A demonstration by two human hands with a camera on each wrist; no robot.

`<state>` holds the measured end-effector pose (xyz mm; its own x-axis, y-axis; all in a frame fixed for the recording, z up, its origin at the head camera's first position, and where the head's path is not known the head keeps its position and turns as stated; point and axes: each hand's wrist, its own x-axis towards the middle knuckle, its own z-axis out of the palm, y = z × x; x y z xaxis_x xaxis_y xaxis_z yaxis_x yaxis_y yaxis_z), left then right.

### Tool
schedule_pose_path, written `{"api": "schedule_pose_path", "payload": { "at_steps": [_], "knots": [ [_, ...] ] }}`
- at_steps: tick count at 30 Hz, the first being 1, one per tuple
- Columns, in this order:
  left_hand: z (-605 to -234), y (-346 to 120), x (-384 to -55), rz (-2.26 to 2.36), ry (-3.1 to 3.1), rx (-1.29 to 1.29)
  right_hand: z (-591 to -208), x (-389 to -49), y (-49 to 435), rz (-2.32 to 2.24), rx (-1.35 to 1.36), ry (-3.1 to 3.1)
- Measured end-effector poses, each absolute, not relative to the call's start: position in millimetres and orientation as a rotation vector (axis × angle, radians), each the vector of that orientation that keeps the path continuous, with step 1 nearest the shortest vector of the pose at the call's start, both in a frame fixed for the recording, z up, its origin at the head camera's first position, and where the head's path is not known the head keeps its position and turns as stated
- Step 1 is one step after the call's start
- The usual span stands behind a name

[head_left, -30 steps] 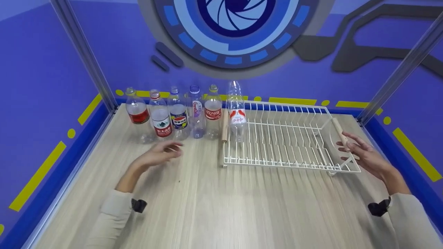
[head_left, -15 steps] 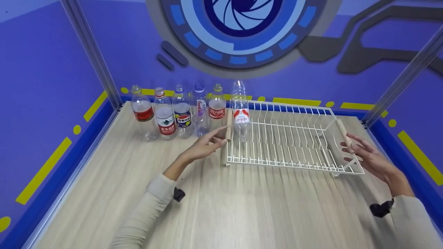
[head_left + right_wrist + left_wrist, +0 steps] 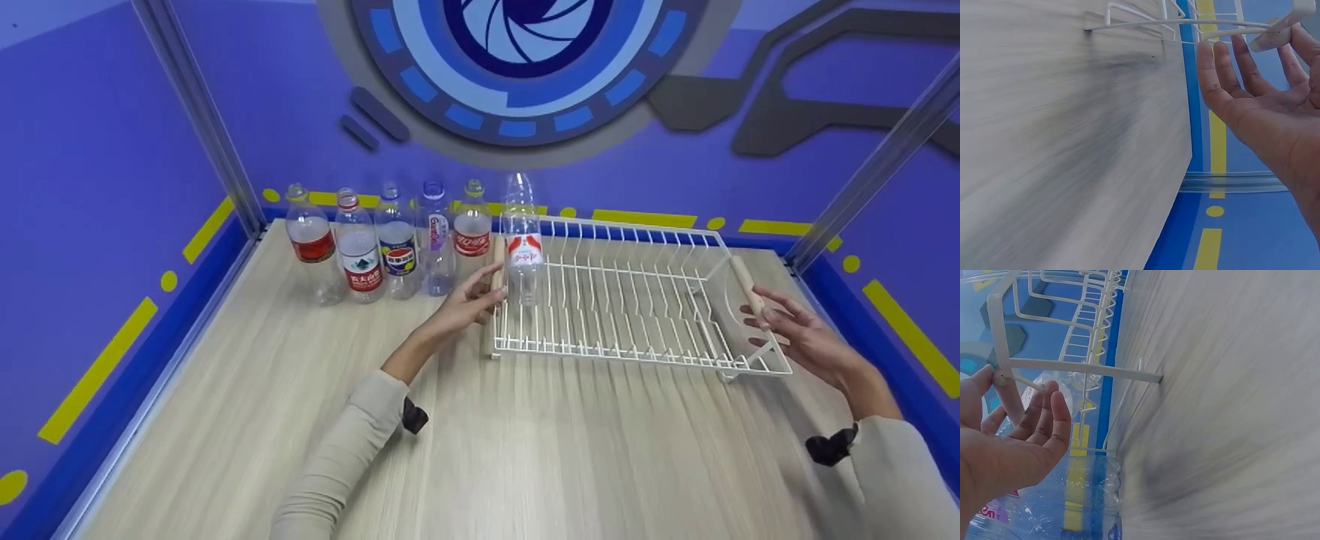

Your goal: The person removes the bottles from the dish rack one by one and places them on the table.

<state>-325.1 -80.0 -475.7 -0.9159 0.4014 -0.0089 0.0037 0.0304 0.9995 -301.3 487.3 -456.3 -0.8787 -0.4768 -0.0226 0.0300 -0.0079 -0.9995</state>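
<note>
A white wire dish rack [image 3: 600, 351] with a wooden handle at each end stands on the wooden table. My left hand [image 3: 463, 304] is at its left handle [image 3: 499, 262]; in the left wrist view the thumb lies on the handle [image 3: 1009, 402] and the fingers curl below it. At the other end, my right hand [image 3: 814, 341] holds the right handle [image 3: 748, 289] between thumb and fingers, the other fingers spread underneath. A clear plastic bottle [image 3: 523, 251] with a red and white label stands narrow end down in the rack's left slots.
Several empty, capless plastic bottles stand in a row left of the rack, among them a red-labelled bottle [image 3: 313, 247], a blue-labelled bottle [image 3: 398, 259] and a purple-tinted bottle [image 3: 438, 255]. Blue panels [image 3: 255, 135] enclose the table's back and sides.
My left hand has moved right, from in front of the bottles to the rack's left handle, and its fingers have closed there. My right hand stays at the right handle. The view shifted slightly.
</note>
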Motion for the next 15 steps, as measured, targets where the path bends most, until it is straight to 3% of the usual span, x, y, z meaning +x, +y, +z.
{"api": "schedule_pose_path", "payload": {
  "at_steps": [10,15],
  "knots": [
    [-476,-80,-329,1.923,1.961,0.430,-419,-311,487,-1.538,-0.223,2.472],
    [-480,-82,-329,1.915,1.959,0.430,-391,-330,467,-1.464,-0.248,2.604]
  ]
}}
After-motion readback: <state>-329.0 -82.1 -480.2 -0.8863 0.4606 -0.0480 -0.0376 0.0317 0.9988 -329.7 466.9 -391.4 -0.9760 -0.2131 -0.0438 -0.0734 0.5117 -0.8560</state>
